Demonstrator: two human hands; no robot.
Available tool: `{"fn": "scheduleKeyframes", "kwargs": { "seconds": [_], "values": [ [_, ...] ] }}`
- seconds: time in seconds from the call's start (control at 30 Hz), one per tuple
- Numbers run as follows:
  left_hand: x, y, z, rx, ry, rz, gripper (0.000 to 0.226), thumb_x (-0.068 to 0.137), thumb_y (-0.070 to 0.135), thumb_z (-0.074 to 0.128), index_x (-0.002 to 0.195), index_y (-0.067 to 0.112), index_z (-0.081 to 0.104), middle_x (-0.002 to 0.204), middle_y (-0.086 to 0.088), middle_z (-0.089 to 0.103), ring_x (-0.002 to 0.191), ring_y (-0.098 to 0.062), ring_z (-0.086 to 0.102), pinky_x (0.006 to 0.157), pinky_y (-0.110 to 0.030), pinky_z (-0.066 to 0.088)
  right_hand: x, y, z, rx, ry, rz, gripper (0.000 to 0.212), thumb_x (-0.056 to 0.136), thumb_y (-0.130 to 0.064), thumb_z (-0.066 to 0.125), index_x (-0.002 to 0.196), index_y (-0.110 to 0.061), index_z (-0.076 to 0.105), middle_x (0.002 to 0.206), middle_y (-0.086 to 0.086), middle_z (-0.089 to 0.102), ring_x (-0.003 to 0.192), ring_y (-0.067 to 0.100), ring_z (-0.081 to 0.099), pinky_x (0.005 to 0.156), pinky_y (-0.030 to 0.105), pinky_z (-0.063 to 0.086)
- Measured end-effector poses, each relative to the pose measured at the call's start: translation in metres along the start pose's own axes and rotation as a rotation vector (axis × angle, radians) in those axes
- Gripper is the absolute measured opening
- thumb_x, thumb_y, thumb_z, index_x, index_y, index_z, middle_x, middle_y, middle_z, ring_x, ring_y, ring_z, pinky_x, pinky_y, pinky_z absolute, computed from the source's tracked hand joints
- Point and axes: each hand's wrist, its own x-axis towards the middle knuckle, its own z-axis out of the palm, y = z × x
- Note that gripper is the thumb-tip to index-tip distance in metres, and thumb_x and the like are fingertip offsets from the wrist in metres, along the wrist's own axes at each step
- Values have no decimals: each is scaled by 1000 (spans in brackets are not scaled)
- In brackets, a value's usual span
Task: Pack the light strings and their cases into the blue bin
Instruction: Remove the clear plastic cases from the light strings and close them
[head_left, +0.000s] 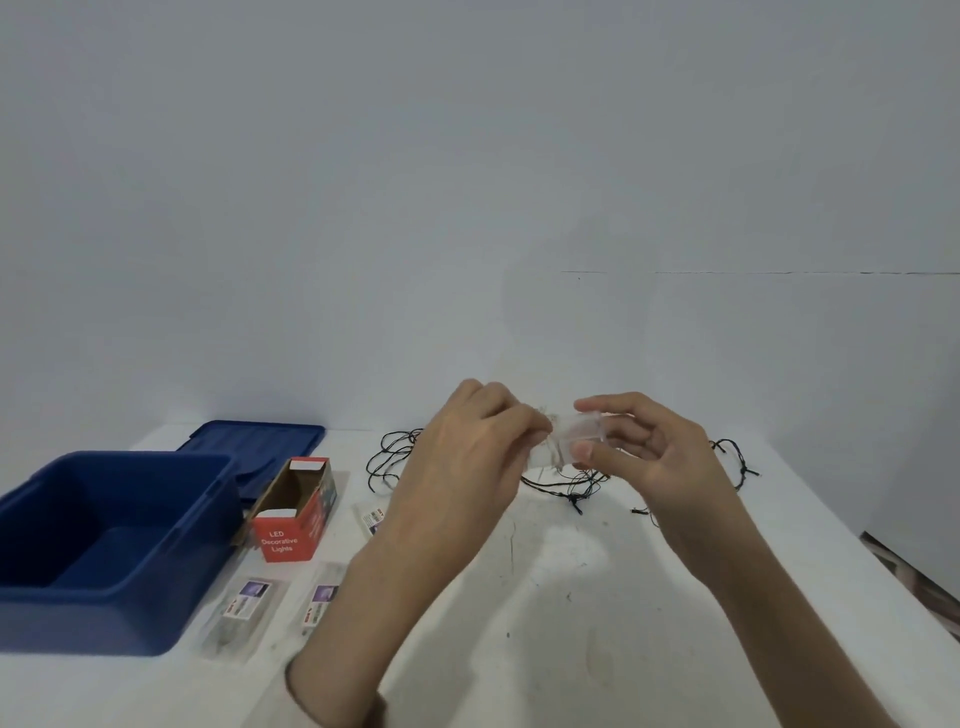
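Both hands are working above the middle of the white table (571, 597), close together and raised off its surface. The right hand (654, 457) is pinching a small clear plastic case (584, 434) between thumb and fingers, and the left hand (467, 447) is closing its fingertips on the case's left end, where a blurred pale bundle, perhaps a light string, is showing; what it is cannot be told for sure. A dark-wired light string (566, 483) is lying loose on the table under and behind the hands, trailing to both sides.

The blue bin (104, 525) is sitting open and empty at the left edge, with its blue lid (254, 447) lying flat behind it. Just to the right of the bin an opened red cardboard box (293, 512) marked "LED Decorative Lights" is lying. Two clear packets (244, 613) with printed labels are lying side by side in front of the box, and a third labelled packet (370, 519) is peeking out beside the left forearm
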Motion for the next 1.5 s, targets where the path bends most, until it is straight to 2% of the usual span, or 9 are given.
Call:
{"fn": "scheduleKeyframes", "kwargs": {
  "seconds": [0.1, 0.37, 0.53, 0.73, 0.93, 1.1, 1.2, 1.33, 1.5],
  "values": [
    [3, 6, -4, -202, -41, -202, 5, 80, 26, 68, 76, 26, 70, 78, 13, 59, 76, -4, 48, 71, -9, 36, 0, 2, -4, -4, -54, 23, 31, 76, 2, 70, 95, -22, 70, 92, 16, 71, 91, 31, 63, 87, 32, 50],
    [0, -2, -9, -868, -327, -682, 15, 76, 13, 75, 85, 18, 64, 75, 5, 69, 60, -11, 58, 62, -14, 45, -1, 13, -6, 23, -156, 49, 28, 70, -5, 74, 92, -21, 68, 91, 3, 72, 93, 23, 65, 78, 25, 51],
    [-8, -8, -4, -828, -321, -703, 36, 76, 10, 74, 104, 26, 58, 87, 1, 72, 69, -11, 60, 68, -25, 47, 4, 22, 5, -73, -210, 69, 26, 71, -12, 79, 89, -19, 63, 84, 1, 71, 81, 12, 65, 74, 26, 49],
    [-24, -25, 2, -788, -358, -740, 33, 74, 9, 75, 99, 25, 60, 83, 4, 72, 69, -9, 61, 68, -24, 47, 11, 34, 22, -334, -330, 18, 24, 77, -15, 75, 100, -20, 71, 89, -3, 74, 89, 6, 67, 81, 28, 54],
    [-48, -53, 8, -817, -280, -872, 43, 74, 28, 78, 111, 29, 55, 100, 7, 69, 89, -4, 64, 76, -18, 45, 17, 68, 57, -400, -194, -49, 15, 78, -15, 74, 94, -17, 74, 87, -8, 73, 83, 3, 67, 73, 20, 54],
    [-82, -100, 34, -506, -156, -978, 36, 87, 32, 62, 121, 24, 54, 117, 1, 60, 110, -13, 53, 93, -28, 41, 15, 105, 71, -258, 30, 139, 21, 77, -12, 74, 93, -25, 73, 92, -12, 72, 92, 11, 66, 79, 16, 47],
    [-112, -125, 67, -89, -456, -898, 62, 87, 36, 62, 139, 14, 37, 140, -8, 43, 130, -22, 36, 106, -29, 23, 8, 119, 75, -162, 68, 235, 21, 77, -12, 73, 93, -25, 73, 91, -7, 73, 91, 15, 67, 80, 21, 49],
    [-131, -138, 98, 92, -710, -800, 99, 78, 58, 62, 150, 18, 7, 156, -15, 6, 143, -30, 2, 114, -37, 10, 2, 129, 77, -103, 54, 295, 21, 77, -10, 73, 87, -29, 73, 88, -7, 74, 91, 13, 67, 84, 26, 50],
    [-132, -138, 113, 263, -804, -734, 100, 77, 51, 65, 149, 15, 6, 148, -16, 25, 139, -34, 13, 116, -45, 8, -1, 132, 68, -72, 66, 328, 23, 76, -9, 73, 82, -31, 72, 87, -4, 74, 90, 16, 67, 79, 22, 46]
  ]
}}
